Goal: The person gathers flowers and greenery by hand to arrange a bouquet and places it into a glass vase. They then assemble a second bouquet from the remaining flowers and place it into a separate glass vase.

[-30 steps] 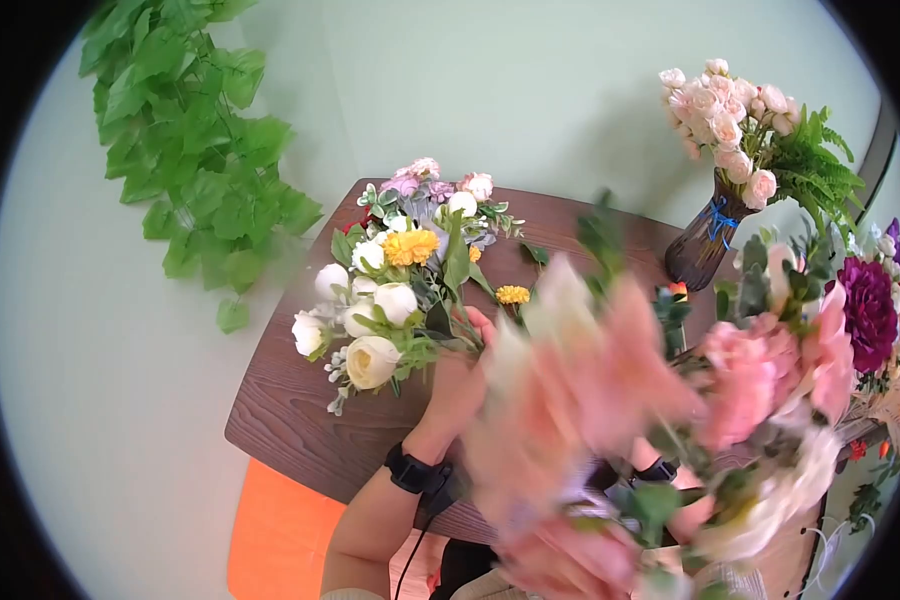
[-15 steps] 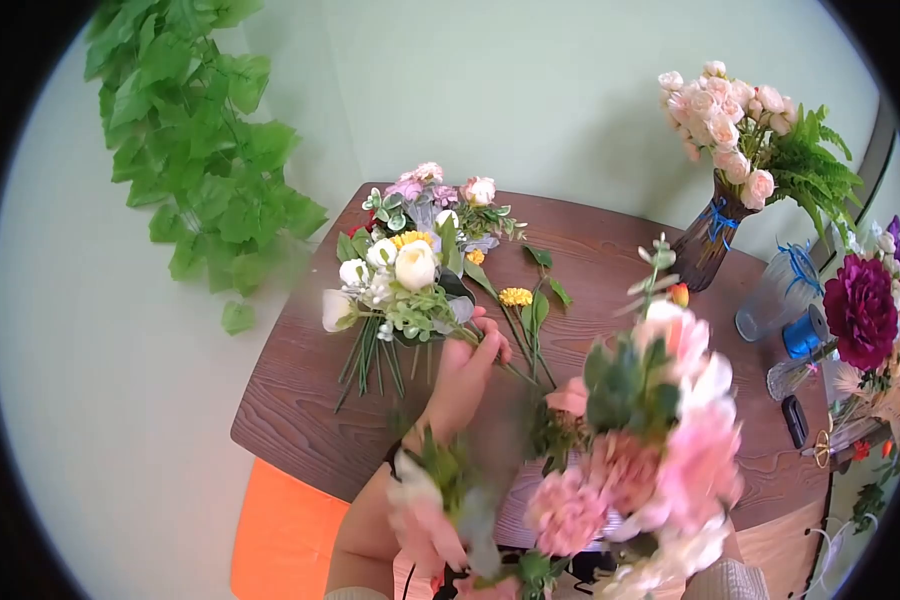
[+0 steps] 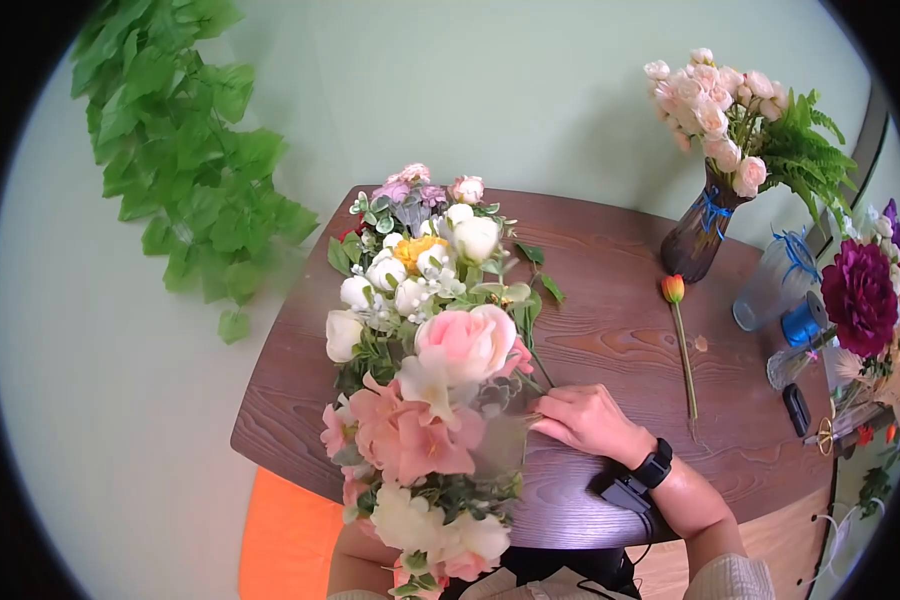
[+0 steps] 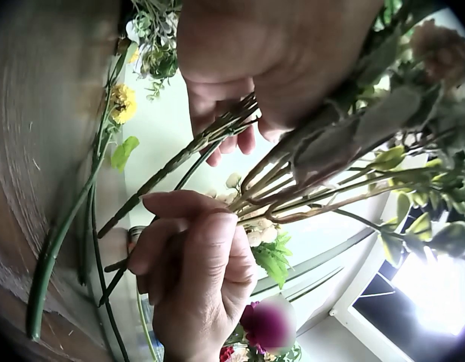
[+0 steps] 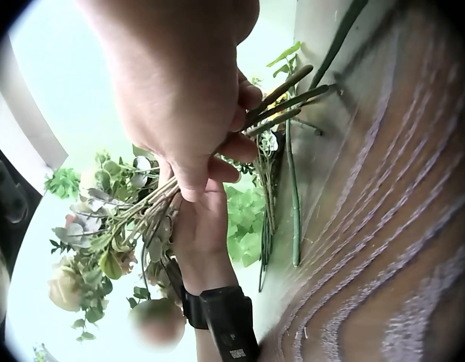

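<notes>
My right hand (image 3: 590, 420) grips the lower stems of a pink and cream bouquet (image 3: 420, 430), thumb and fingers curled round them. Stem ends (image 5: 289, 98) stick out past its fingers. In the head view this bouquet hides my left hand. The left wrist view shows my left hand (image 4: 278, 60) just above the right one, fingers curled round a bundle of dark stems (image 4: 172, 162). White flowers (image 3: 385, 270) stand just beyond the pink ones in the head view. Both sets of stems cross close together between my hands.
A single orange tulip (image 3: 673, 290) lies right of my hand. At the back right stands a dark vase (image 3: 692, 245) of pale roses. Along the right edge are a clear vase (image 3: 760, 295), a blue ribbon spool (image 3: 803, 320) and scissors (image 3: 826, 436). More flowers (image 3: 410, 188) lie at the back left.
My right hand has swung the pink bouquet from the right and front over to the left, beside the white flowers. The bouquet now covers my left hand, and the tulip has come into full view.
</notes>
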A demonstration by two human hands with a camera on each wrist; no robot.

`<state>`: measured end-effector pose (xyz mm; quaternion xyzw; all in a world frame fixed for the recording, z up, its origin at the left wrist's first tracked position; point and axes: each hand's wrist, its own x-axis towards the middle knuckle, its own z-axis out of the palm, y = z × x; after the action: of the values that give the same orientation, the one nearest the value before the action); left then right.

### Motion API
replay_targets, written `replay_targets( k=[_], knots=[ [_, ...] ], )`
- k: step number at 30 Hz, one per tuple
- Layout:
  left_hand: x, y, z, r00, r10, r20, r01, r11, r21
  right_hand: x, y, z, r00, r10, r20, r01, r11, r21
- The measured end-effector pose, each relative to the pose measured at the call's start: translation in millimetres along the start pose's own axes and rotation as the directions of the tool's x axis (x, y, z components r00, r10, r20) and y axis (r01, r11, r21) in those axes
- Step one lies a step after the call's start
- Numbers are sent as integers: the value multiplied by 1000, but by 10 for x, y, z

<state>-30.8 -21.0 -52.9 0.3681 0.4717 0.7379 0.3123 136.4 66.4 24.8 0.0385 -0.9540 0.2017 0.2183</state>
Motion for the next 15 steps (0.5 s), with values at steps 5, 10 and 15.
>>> replay_targets(
  k=[5,10,15],
  knots=[
    [-171,-189,-158,999,-24,32,23,1000,15,15,-21,7,994,100,-41,-96,992,85],
    [-305,-290,-286,996,-46,75,43,998,34,2,-17,12,979,177,-103,-159,974,160],
    [-352,-316,-360,991,-63,116,57,997,52,-20,-13,-8,963,205,-174,-168,964,207]
  ],
)
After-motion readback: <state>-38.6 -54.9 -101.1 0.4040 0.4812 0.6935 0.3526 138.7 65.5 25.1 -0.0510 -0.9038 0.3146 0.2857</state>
